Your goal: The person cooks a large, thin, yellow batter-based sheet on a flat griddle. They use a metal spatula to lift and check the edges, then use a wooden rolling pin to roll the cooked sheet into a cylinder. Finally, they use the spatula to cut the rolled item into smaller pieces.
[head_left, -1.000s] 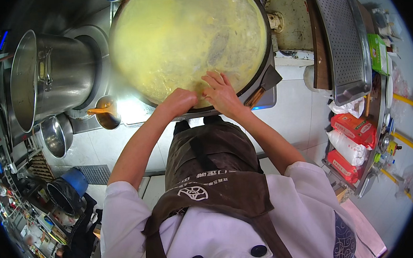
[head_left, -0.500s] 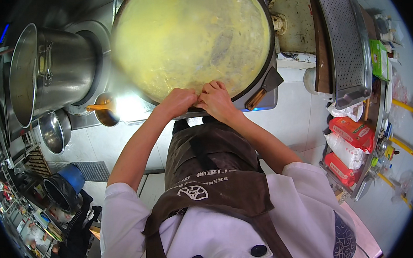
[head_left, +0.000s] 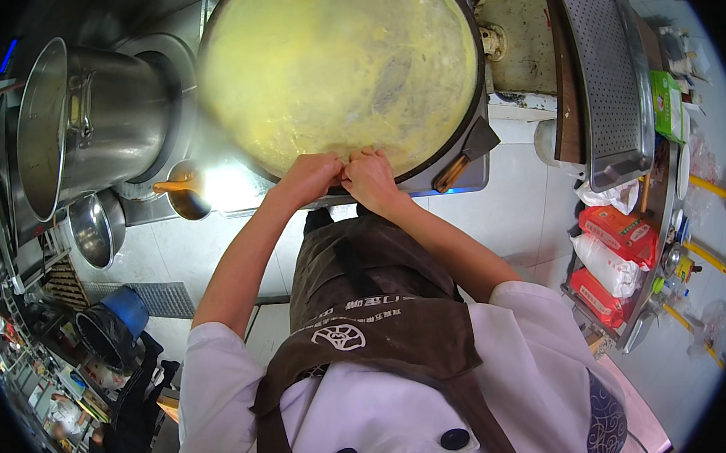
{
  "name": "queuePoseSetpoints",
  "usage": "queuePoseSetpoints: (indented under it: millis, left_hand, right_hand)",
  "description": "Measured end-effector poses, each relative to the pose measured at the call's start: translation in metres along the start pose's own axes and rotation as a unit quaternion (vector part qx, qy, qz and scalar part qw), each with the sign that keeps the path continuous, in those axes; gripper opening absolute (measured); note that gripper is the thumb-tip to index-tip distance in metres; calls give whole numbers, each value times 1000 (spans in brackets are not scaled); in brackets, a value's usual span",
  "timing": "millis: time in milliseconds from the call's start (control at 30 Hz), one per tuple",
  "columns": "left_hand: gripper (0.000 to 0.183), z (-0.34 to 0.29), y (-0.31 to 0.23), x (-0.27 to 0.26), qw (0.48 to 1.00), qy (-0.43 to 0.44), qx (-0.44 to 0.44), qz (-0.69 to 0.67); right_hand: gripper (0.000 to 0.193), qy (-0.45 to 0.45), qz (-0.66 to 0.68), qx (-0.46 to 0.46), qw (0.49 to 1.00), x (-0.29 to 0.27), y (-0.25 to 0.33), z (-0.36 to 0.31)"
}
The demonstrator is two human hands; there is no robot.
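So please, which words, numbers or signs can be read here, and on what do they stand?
Brown fabric apron: white lettering and a white emblem; wording not copied.
Red plastic packages: pale print, too small to read.
Green box-shaped package: pale marks, too small to read.

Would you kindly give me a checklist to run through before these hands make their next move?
1. Left hand and right hand together at the pan's near edge: ok.
2. Grip on the edge of the yellow layer: cannot tell; the fingers hide it.
3. Whole layer clearly visible: not ok, haze blurs its left part.
4. Scraper apart from the right hand: ok, to its right.
5. Small bowl apart from the left hand: ok.
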State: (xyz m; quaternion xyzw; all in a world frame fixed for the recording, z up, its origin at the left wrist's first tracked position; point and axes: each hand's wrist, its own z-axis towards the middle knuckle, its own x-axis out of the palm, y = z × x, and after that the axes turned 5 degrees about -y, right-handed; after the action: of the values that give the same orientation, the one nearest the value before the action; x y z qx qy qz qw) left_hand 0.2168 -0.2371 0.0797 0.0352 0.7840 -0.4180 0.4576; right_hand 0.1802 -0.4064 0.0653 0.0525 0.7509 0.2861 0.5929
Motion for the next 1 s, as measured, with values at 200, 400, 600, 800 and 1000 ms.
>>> queuePoseSetpoints:
  millis: [200,400,600,800,1000]
  left_hand:
    - [10,-1,2,0,999,-33,-11,-10]
    - [8,-3,1,-5,999,-30,-23,-32]
    - [9,-4,-3,-10,999,-33,-15,-14]
    - [5,-4,4,3,998,-62,-6,-7]
    - [2,-6,3,0,999,-31,-24,-27]
  right_hand:
    - [6,11,12,-6,1000,0,-1,4]
    - [10,32,16,-12,999,-4,-3,5]
    - [14,37,24,-11,999,-6,-5,8]
    - [14,11,48,-20,999,-7,-9,7]
    - [6,-27,66,-10,997,-14,-18,1]
